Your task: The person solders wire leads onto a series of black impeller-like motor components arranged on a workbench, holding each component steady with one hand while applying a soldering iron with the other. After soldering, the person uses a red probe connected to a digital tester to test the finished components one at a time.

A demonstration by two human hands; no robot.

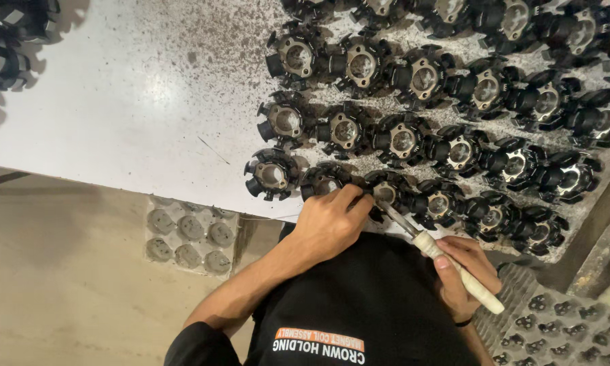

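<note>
We've got the left hand (pixel 328 220) w/ fingers pinched on the near-row black coil part (pixel 326 181), right hand (pixel 464 271) fisted on the iron (pixel 440 254), long axis slanting up-left, tip just right of those fingers.

Rows of round metal parts (pixel 447 115) lie on the right half of the table (pixel 115 115), a few more parts (pixel 7 47) at its far left corner, one tray (pixel 190 234) below its near edge, another tray (pixel 562 325) at the right.

Left hand (pixel 328 220) hides one coil part (pixel 326 181); tool (pixel 447 261) tip unclear.
</note>
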